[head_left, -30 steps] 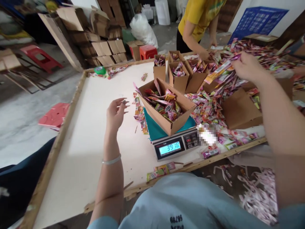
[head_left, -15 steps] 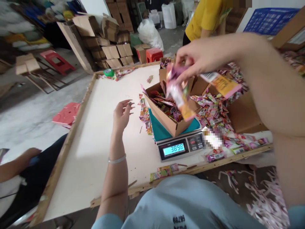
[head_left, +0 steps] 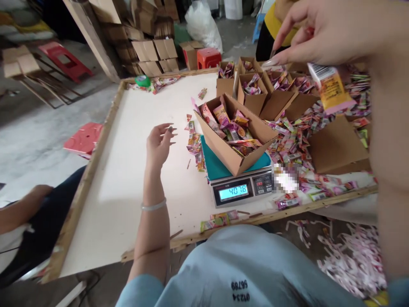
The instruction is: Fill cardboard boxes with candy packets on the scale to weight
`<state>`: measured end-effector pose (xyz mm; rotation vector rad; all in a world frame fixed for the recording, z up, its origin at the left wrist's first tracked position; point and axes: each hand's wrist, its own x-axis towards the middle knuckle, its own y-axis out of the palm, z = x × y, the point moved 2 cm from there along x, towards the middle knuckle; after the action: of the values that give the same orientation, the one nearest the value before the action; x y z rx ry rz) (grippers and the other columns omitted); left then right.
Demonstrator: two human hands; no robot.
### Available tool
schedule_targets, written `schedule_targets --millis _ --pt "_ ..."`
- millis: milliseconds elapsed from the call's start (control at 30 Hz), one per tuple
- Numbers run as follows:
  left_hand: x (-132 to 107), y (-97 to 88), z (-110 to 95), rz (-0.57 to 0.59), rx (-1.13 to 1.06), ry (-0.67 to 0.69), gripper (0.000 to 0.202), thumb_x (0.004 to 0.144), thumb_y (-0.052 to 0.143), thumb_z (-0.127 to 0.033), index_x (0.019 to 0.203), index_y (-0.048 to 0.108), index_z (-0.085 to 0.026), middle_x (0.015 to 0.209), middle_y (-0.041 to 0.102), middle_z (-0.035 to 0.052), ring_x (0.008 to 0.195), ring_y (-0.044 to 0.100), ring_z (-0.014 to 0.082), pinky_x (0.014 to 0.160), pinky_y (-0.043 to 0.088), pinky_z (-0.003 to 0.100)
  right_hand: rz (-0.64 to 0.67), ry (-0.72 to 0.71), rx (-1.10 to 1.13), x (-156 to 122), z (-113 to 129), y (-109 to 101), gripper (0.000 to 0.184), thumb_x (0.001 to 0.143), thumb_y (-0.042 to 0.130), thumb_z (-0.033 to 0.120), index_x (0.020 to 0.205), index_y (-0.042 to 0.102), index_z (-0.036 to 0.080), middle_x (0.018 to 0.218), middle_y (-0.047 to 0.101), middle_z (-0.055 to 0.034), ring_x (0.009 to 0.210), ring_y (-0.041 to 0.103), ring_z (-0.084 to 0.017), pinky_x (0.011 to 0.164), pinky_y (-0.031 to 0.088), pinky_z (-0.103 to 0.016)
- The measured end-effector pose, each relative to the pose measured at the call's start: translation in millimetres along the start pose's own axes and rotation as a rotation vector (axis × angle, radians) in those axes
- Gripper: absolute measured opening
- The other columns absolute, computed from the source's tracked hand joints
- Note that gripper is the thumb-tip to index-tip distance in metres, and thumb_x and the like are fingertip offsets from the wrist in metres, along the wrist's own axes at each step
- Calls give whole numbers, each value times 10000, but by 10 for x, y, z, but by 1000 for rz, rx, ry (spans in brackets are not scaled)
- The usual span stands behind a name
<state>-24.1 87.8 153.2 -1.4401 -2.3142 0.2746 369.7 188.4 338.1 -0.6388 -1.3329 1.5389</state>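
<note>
An open cardboard box [head_left: 238, 160] full of colourful sachets sits on a digital scale [head_left: 243, 187] with a teal platform; its display reads 407.8. My left hand [head_left: 159, 143] hovers open, fingers spread, just left of the box above the white tabletop [head_left: 128, 170]. My right hand [head_left: 319, 32] is raised high at the upper right, close to the camera. It pinches a yellow and pink sachet [head_left: 330, 87] that hangs below it.
Several smaller filled boxes [head_left: 252, 91] stand behind the scale beside a large heap of loose sachets [head_left: 290, 140] and a flat cardboard piece [head_left: 338, 145]. A person in yellow [head_left: 271, 25] stands at the far side. Another person's arm [head_left: 22, 209] shows at left.
My right hand dropped sachets into the box and rose up right, still holding one. The scale reading climbed from 389.8 to 407.8. My left hand stayed put.
</note>
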Motion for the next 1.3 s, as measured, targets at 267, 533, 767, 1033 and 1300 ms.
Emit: schedule_targets --millis 267,533,767,1033,1300 --pt "-16 40 -7 11 1 -4 284 960 666 -372 1171 708 -187 1099 764 115 935 758 166 637 600 193 -18 48 90 -134 -203 41 175 910 886 165 1003 740 141 609 562 104 543 482 -41 505 337 -208" --pt "6 79 -1 15 -21 -1 288 931 698 -398 1140 708 -201 1065 773 101 929 766 170 611 592 183 225 -37 189 -323 7 193 240 929 906 163 1079 723 199 561 524 137 391 390 -46 384 288 -189" --pt "17 75 79 9 -4 -27 328 923 692 -413 1162 710 -188 1092 767 124 937 768 186 620 603 204 474 -441 239 -805 160 785 636 853 922 559 1386 704 290 711 633 37 568 575 -180 511 379 -269" --pt "60 102 90 2 -12 -33 331 911 717 -428 1140 707 -190 1070 759 124 924 759 194 623 607 226 287 -567 444 -933 168 870 359 1099 488 410 1121 829 303 952 752 -17 809 682 -194 685 477 -286" --pt "-67 208 359 39 -59 -96 427 842 742 -534 1120 707 -212 1085 780 103 963 758 193 628 583 207 -609 24 593 -896 -659 541 179 736 603 217 592 497 204 600 440 19 559 366 -134 558 260 -301"
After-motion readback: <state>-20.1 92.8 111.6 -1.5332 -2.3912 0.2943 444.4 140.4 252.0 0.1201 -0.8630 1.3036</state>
